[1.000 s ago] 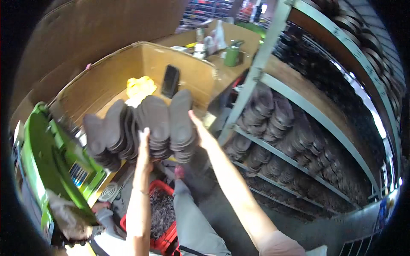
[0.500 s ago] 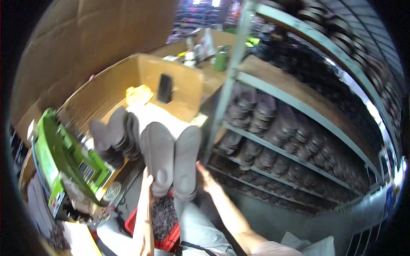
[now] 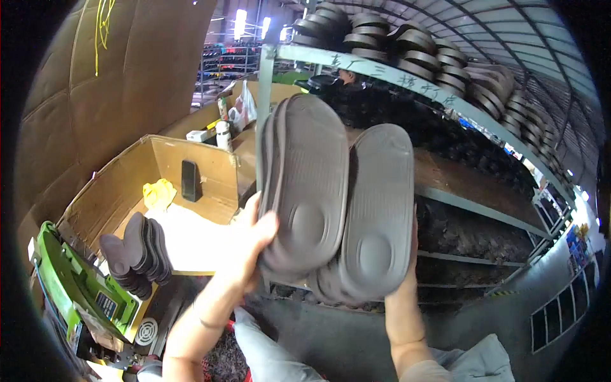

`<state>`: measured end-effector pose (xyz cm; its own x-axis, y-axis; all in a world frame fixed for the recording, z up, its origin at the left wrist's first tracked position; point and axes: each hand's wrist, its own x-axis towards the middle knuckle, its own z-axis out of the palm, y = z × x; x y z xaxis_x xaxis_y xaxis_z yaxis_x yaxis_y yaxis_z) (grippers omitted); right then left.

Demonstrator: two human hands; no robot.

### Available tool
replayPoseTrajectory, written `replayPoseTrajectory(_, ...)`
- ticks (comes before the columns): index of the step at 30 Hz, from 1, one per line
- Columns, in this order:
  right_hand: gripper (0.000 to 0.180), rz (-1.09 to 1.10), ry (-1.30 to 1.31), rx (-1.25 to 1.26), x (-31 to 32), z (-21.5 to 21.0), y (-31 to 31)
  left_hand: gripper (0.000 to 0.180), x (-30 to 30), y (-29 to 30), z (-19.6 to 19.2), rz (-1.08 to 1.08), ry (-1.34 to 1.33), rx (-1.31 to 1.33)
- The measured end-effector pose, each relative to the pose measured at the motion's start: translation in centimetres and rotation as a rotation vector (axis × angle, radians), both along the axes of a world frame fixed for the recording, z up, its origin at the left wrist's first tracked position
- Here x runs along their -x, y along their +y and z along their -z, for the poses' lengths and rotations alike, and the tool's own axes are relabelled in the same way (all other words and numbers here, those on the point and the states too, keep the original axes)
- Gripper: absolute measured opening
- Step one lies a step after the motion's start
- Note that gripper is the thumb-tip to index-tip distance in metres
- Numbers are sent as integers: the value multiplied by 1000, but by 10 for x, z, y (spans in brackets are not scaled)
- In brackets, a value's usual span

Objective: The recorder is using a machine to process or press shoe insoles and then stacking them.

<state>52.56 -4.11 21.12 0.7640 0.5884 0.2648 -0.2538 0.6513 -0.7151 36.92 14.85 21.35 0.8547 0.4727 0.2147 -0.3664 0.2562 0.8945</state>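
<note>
Two stacks of grey-brown shoe soles are held upright side by side before me. My left hand [image 3: 252, 230] grips the lower left edge of the left stack [image 3: 312, 172], its thumb lying on the front sole. Against the right edge of the right stack [image 3: 380, 191] presses my right hand [image 3: 406, 283], its fingers mostly hidden behind the soles. Each front sole shows a rounded heel pad and fine ribbing. More dark soles [image 3: 137, 251] stand piled at the left, beside a green machine [image 3: 79, 274].
A metal rack [image 3: 484, 213] stands ahead and to the right, with stacked soles [image 3: 417, 54] on its top shelf. At the left, a cardboard-walled bench [image 3: 121, 175] holds a phone [image 3: 189, 180] and a yellow cloth [image 3: 159, 193]. Below me sits a bin of dark scraps [image 3: 224, 356].
Both hands have raised the two sole stacks up and to the right, toward the rack. My view has turned the same way, so the bench and machine now lie farther left.
</note>
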Motion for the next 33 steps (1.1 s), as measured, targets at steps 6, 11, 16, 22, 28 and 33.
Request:
replayPoseTrajectory(6, 66, -51, -117, 48, -57, -89, 29, 82, -99, 33, -93, 236, 58, 25)
replayPoseTrajectory(11, 74, -181, -11, 162, -139, -107, 75, 81, -179, 87, -113, 271, 162, -9)
replayPoseTrajectory(16, 59, -238, 162, 264, -197, -95, 122, 88, -235, 129, -99, 249, 378, -65)
replayPoseTrajectory(22, 63, -36, 9, 342, -229, -60, 156, 85, -251, 144, -93, 232, 279, 25)
replayPoseTrajectory(28, 78, 347, -425, 760, -234, -58, 157, 93, -251, 138, -68, -131, 95, 5)
replayPoseTrajectory(33, 84, 711, -389, 850, -217, -60, 152, 66, -191, 95, -29, -520, -158, -459)
